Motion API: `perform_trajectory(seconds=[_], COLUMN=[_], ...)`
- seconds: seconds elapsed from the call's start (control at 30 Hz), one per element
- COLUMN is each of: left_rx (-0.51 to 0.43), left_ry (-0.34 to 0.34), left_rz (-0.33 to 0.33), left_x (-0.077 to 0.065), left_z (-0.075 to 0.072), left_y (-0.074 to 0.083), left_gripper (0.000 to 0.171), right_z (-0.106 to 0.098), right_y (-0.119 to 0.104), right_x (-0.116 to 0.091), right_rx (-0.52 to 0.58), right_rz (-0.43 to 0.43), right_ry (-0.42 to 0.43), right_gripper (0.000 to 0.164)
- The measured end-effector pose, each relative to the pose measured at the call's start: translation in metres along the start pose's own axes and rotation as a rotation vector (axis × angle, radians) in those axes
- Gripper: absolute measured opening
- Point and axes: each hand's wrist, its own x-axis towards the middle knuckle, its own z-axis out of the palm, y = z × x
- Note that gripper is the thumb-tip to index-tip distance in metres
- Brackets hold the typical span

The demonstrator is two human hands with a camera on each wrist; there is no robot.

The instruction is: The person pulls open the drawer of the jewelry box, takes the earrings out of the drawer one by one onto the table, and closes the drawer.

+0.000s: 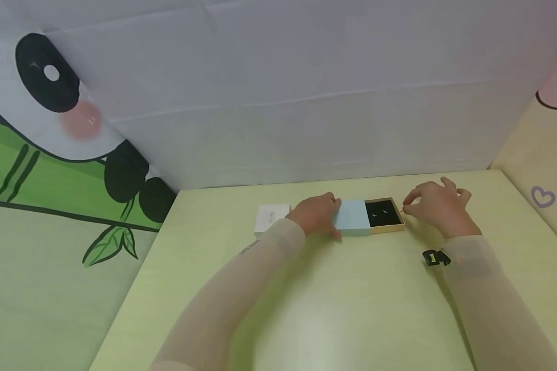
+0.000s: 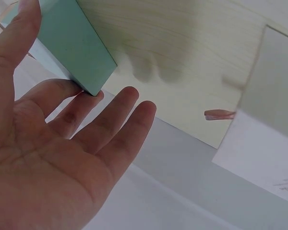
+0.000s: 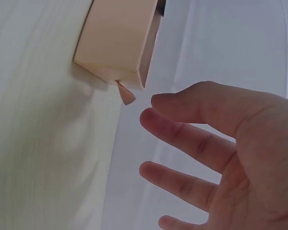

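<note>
A light blue jewelry box sleeve (image 1: 351, 218) lies on the table, its tan drawer (image 1: 401, 226) pulled partway out to the right. The drawer's black insert (image 1: 376, 218) carries two small star-like earrings. My left hand (image 1: 314, 214) holds the sleeve at its left end, thumb on the near side and fingers on the far side. In the left wrist view the sleeve's corner (image 2: 86, 52) sits between thumb and fingertips. Off the drawer's right end is my right hand (image 1: 438, 206), thumb and index fingertip close together. A pinkish ribbon tab (image 3: 126, 94) hangs from the drawer, apart from those fingertips.
Left of the sleeve, partly behind my left forearm, stands a white box (image 1: 270, 216) with print on its lid; it has a ribbon tab (image 2: 219, 114) too. Behind the pale table (image 1: 334, 299) rises a white cloth backdrop (image 1: 278, 139). A black strap (image 1: 436, 257) hangs at my right wrist.
</note>
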Motion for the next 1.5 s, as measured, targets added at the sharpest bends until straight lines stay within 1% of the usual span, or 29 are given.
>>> perform_trajectory(seconds=[0.2, 0.3, 0.5, 0.6, 0.8, 0.93, 1.03, 1.27, 1.5], left_rx=[-0.034, -0.026, -0.032, -0.032, -0.02, 0.004, 0.001, -0.023, -0.01], left_ry=[0.004, 0.003, 0.001, -0.004, -0.013, -0.009, -0.007, -0.009, -0.008], left_rz=[-0.021, -0.019, -0.032, -0.026, 0.019, 0.016, 0.015, 0.014, 0.014], left_x=[-0.001, 0.0, 0.007, 0.007, 0.006, 0.006, 0.007, 0.006, 0.005], left_z=[-0.004, -0.005, -0.005, -0.002, 0.002, 0.003, 0.004, 0.004, 0.002], left_y=[0.002, 0.002, 0.001, 0.003, 0.013, 0.017, 0.018, 0.017, 0.019], left_gripper=[0.112, 0.112, 0.113, 0.111, 0.109, 0.11, 0.109, 0.108, 0.107], right_z=[-0.005, -0.008, -0.013, -0.013, -0.008, -0.004, -0.002, 0.007, 0.012], right_y=[0.001, 0.001, -0.004, -0.007, -0.011, -0.013, -0.013, -0.012, -0.012], right_x=[0.005, 0.006, 0.008, 0.007, 0.0, -0.001, -0.001, 0.002, 0.003], right_rx=[-0.005, -0.001, -0.014, -0.029, -0.086, -0.132, -0.151, -0.158, -0.185], right_rz=[-0.023, -0.03, -0.048, -0.072, -0.092, -0.099, -0.106, -0.142, -0.154], right_ry=[0.023, 0.03, 0.041, 0.035, -0.017, -0.033, -0.043, -0.046, -0.043], right_gripper=[0.029, 0.028, 0.029, 0.029, 0.03, 0.029, 0.027, 0.024, 0.023])
